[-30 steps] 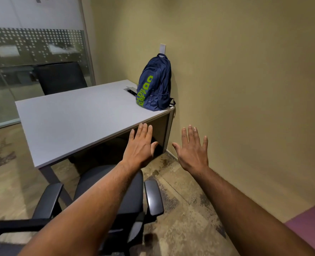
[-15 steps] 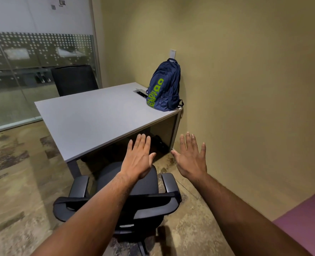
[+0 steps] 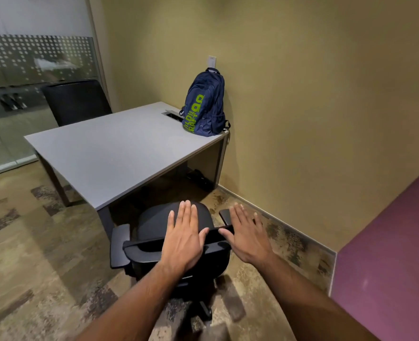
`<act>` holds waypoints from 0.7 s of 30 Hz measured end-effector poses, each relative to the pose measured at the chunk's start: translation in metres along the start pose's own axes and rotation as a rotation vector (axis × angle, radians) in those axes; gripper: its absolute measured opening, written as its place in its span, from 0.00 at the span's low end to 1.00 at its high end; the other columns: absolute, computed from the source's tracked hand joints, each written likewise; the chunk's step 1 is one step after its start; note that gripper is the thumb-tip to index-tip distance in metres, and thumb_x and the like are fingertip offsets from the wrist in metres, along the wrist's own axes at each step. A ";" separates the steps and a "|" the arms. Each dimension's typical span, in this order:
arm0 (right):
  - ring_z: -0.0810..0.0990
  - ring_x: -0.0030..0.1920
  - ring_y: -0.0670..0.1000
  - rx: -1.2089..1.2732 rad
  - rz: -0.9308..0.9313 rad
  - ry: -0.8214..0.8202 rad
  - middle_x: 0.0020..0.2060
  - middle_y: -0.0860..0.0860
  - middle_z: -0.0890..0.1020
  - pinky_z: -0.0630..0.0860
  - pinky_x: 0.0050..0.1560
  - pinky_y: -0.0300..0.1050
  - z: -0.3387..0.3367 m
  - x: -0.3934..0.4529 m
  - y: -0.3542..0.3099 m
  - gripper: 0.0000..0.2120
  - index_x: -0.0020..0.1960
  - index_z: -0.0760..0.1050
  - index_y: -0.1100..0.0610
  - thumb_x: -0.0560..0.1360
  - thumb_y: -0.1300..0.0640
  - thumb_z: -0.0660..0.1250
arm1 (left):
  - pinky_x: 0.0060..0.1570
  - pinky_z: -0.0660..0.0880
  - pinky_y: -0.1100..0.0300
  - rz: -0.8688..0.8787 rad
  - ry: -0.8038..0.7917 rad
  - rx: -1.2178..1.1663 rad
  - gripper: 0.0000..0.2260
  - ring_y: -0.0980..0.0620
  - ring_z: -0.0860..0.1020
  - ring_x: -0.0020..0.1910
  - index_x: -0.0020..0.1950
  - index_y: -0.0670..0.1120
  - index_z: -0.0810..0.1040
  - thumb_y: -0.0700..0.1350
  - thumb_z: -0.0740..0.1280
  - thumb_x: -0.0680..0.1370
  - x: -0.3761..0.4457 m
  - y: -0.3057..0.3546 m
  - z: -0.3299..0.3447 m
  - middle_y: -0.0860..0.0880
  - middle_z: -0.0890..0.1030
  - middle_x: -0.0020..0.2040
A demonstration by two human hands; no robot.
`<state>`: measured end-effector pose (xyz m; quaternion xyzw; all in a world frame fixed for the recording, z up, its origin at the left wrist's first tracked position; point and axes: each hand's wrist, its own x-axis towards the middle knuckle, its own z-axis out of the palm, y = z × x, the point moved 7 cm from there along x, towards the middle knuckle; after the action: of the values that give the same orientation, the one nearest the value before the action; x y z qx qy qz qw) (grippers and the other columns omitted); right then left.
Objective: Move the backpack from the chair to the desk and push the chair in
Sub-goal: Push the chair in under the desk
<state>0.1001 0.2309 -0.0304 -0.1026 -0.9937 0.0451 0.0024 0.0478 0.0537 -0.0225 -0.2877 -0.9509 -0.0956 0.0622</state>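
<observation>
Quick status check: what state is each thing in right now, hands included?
Backpack: upright on the desk's far corner, against the wall.
Desk: bare apart from the backpack.
Chair: not pushed in, seat outside the desk edge, backrest towards the person.
Far chair: at the desk's far side.
Left hand: open, flat, over the chair's backrest.
Right hand: open, flat, empty.

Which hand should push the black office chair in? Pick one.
Left. The left hand is spread over the middle of the black office chair backrest, facing the grey desk; the right hand sits off-centre by the armrest.
</observation>
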 end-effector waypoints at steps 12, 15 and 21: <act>0.35 0.81 0.48 -0.021 -0.100 -0.135 0.83 0.50 0.38 0.36 0.80 0.52 0.026 -0.031 -0.001 0.46 0.83 0.38 0.55 0.77 0.24 0.39 | 0.80 0.49 0.45 -0.048 -0.091 0.030 0.46 0.46 0.51 0.82 0.82 0.41 0.52 0.74 0.33 0.77 -0.051 -0.034 0.029 0.42 0.56 0.82; 0.36 0.81 0.48 -0.029 -0.148 -0.136 0.83 0.50 0.39 0.36 0.80 0.51 0.028 -0.025 0.002 0.48 0.83 0.38 0.55 0.76 0.23 0.38 | 0.80 0.49 0.47 0.015 -0.097 0.060 0.47 0.47 0.53 0.82 0.82 0.42 0.54 0.75 0.36 0.77 -0.048 -0.040 0.030 0.43 0.58 0.82; 0.39 0.82 0.47 0.031 -0.121 -0.008 0.84 0.50 0.45 0.40 0.81 0.49 0.037 -0.025 0.006 0.50 0.84 0.44 0.54 0.75 0.20 0.36 | 0.79 0.43 0.51 0.109 -0.123 0.115 0.47 0.49 0.49 0.82 0.82 0.43 0.53 0.76 0.37 0.76 -0.039 -0.045 0.030 0.44 0.55 0.82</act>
<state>0.1253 0.2280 -0.0674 -0.0420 -0.9973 0.0605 0.0028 0.0536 0.0027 -0.0647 -0.3403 -0.9398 -0.0197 0.0254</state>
